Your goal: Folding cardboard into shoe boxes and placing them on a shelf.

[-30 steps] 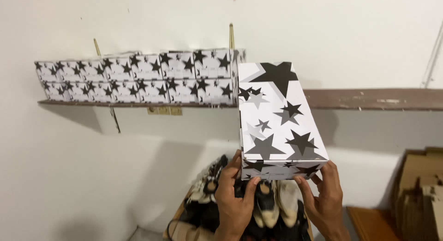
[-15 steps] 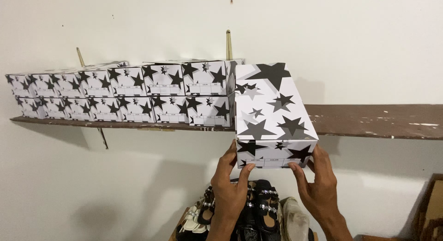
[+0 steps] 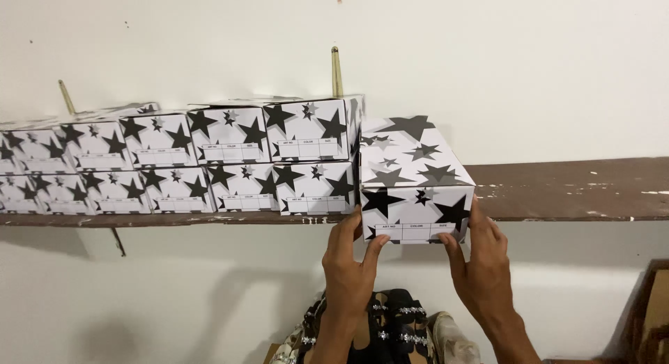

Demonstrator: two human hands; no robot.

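Note:
A white box with black stars [image 3: 411, 176] rests on the brown wooden shelf [image 3: 557, 190], its front end overhanging the shelf's edge. My left hand [image 3: 352, 266] grips its lower left corner and my right hand [image 3: 481, 266] grips its lower right corner. The box stands right beside a two-high row of matching star boxes [image 3: 230, 162], touching the end of that row.
Two wooden pegs [image 3: 336, 71] stick up behind the boxes against the white wall. The shelf runs bare to the right. Below my hands lie dark sandals with studs [image 3: 390, 329]. A brown cardboard carton edge [image 3: 648, 315] shows at lower right.
The box has come down from a tilted, raised position and now lies level on the shelf next to the row. My view has shifted right and closer.

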